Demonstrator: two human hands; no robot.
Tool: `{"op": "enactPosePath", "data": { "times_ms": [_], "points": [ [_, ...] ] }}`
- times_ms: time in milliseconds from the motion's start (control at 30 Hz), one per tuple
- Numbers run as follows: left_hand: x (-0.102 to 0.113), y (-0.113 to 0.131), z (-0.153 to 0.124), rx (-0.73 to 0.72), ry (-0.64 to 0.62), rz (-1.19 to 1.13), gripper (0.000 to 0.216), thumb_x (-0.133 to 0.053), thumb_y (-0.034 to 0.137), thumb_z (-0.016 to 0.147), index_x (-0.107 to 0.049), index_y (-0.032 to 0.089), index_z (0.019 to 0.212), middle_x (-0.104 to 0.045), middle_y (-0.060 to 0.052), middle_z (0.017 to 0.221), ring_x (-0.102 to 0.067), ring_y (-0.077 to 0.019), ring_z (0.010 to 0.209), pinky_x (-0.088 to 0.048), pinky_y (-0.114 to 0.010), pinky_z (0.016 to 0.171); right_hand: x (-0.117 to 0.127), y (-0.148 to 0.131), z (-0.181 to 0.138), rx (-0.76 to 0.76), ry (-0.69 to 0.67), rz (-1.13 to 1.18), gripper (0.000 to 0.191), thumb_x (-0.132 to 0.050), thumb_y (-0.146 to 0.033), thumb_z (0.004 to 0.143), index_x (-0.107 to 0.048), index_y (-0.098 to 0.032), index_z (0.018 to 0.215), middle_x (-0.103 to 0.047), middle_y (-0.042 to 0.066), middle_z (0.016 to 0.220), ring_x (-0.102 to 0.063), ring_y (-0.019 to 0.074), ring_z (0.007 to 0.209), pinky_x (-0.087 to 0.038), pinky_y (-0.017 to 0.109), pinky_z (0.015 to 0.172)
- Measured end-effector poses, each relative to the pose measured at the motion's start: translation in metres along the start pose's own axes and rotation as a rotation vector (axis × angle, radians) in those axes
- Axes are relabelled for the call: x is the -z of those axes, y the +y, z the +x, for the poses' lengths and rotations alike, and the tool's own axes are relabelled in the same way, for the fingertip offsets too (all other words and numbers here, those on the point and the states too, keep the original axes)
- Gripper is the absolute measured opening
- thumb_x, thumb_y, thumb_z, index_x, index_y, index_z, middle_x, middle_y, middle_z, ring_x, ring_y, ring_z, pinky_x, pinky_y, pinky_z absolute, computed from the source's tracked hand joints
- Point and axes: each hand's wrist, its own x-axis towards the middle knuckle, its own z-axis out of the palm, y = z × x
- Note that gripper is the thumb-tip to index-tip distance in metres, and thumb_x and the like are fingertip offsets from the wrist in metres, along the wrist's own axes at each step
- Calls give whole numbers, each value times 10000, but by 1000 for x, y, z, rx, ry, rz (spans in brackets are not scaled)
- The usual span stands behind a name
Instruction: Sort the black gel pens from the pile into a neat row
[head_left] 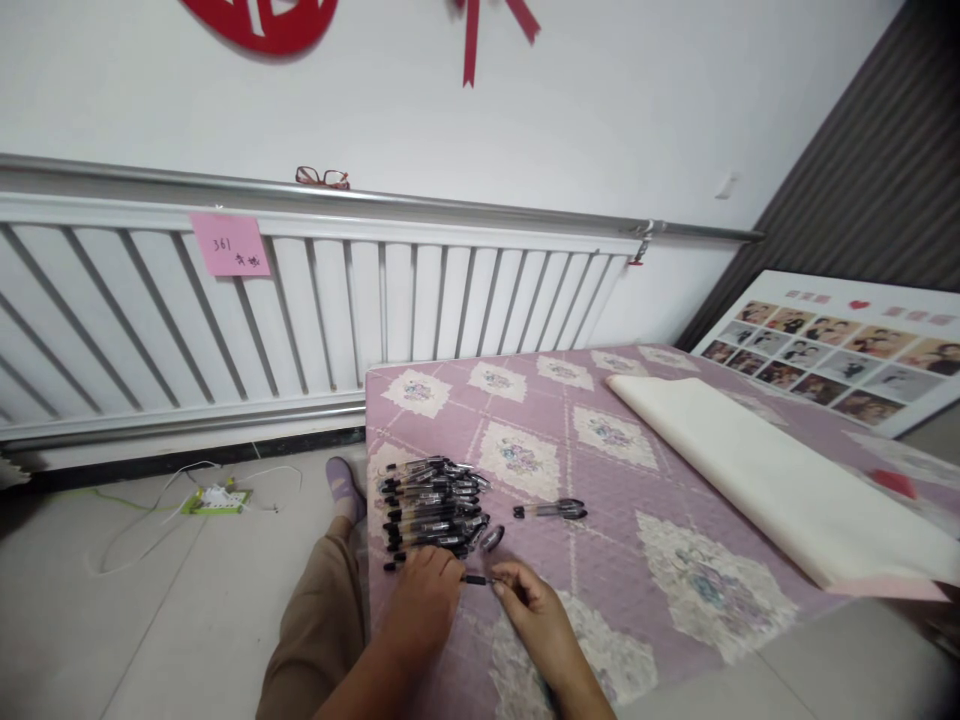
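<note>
A heap of several black-capped clear pens (431, 505) lies near the left edge of a bed covered in a pink quilted sheet (600, 480). My left hand (421, 600) and my right hand (529, 605) are closed on the two ends of one black pen (475, 579), held just below the heap. To the right of the heap lies a small group of pens (551, 511) on its own. A loose pen cap (492, 538) rests between the heap and my hands.
A cream roll of paper or cloth (765, 480) lies diagonally across the bed's right side. A photo board (840, 350) leans at the far right. A white radiator (300, 310) lines the wall; a power strip with cables (217, 497) is on the floor. My leg and foot (341, 490) are beside the bed.
</note>
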Motion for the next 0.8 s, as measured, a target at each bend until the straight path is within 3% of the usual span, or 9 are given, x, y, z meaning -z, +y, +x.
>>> {"op": "enactPosePath", "data": {
  "times_ms": [800],
  "points": [
    [7,1,1,-53,-101,49,194,-417,231,981,-584,244,1078,-590,-18,1006,-506,-192,955,-396,-366,869,0,2,0,7,-44,-94,159,-596,-326,769,-680,-207,831,-607,1,696,-559,176,674,-441,264,646]
  ]
}}
